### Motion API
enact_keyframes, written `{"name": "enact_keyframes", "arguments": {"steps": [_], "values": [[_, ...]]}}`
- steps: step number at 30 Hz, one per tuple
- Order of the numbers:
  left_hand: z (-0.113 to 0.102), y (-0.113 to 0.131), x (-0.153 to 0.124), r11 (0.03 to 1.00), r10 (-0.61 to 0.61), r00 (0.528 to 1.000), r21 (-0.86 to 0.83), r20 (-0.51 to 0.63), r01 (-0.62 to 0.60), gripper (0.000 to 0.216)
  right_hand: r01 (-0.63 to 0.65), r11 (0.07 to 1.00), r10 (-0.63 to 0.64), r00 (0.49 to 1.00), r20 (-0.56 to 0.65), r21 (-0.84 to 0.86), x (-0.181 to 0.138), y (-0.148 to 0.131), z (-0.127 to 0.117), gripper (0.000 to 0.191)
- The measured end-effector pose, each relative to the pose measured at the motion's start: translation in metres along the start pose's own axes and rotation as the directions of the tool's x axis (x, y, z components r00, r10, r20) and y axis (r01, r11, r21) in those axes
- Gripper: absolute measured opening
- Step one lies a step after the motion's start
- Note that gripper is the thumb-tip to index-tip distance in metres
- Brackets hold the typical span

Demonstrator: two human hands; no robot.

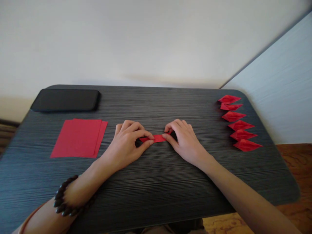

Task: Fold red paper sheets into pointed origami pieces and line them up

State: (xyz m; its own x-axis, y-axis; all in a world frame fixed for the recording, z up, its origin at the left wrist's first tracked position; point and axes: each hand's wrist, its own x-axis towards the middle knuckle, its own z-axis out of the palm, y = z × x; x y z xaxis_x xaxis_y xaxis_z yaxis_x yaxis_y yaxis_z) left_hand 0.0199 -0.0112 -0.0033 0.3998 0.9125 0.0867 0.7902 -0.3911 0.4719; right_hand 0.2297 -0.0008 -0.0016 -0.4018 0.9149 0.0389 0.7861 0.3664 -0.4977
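A narrow strip of folded red paper lies across the middle of the dark table, between my two hands. My left hand pinches its left part between thumb and forefinger. At the right end, the thumb and fingertips of my right hand are closed on the paper. Part of the strip is hidden under the fingers of both hands. Dark beads circle my left wrist.
Flat red paper sheets lie stacked to the left. Behind them is a black phone. Several folded red paper boats stand in a column at the right. The dark table meets a pale wall at the back.
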Motion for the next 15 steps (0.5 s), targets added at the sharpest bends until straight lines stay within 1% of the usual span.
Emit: {"name": "enact_keyframes", "arguments": {"steps": [5, 7, 10, 12, 15], "values": [[-0.001, -0.005, 0.0, 1.0, -0.013, 1.0, 0.01, 0.023, 0.013, 0.016, 0.013, 1.0, -0.013, 1.0, -0.01, 0.02, 0.0, 0.003, 0.0, 0.007], [-0.001, -0.005, 0.0, 1.0, -0.019, 0.999, 0.011, 0.027, 0.019, 0.016, 0.017, 1.0, -0.017, 0.999, -0.051, -0.006, 0.0, 0.002, 0.004, 0.012], [-0.001, -0.004, 0.001, 0.999, -0.031, 0.999, 0.012, 0.037, 0.03, 0.019, 0.024, 0.998, -0.03, 0.995, -0.097, -0.062, -0.001, -0.001, 0.01, 0.025], [-0.002, -0.005, 0.002, 0.999, -0.035, 0.998, 0.011, 0.047, 0.034, 0.02, 0.021, 0.997, -0.027, 0.996, -0.09, -0.076, -0.002, -0.003, 0.011, 0.028], [-0.005, -0.008, 0.003, 0.999, -0.033, 0.997, 0.006, 0.063, 0.033, 0.018, -0.003, 0.999, 0.0, 0.999, -0.054, -0.051, -0.002, -0.003, 0.008, 0.023]]}}
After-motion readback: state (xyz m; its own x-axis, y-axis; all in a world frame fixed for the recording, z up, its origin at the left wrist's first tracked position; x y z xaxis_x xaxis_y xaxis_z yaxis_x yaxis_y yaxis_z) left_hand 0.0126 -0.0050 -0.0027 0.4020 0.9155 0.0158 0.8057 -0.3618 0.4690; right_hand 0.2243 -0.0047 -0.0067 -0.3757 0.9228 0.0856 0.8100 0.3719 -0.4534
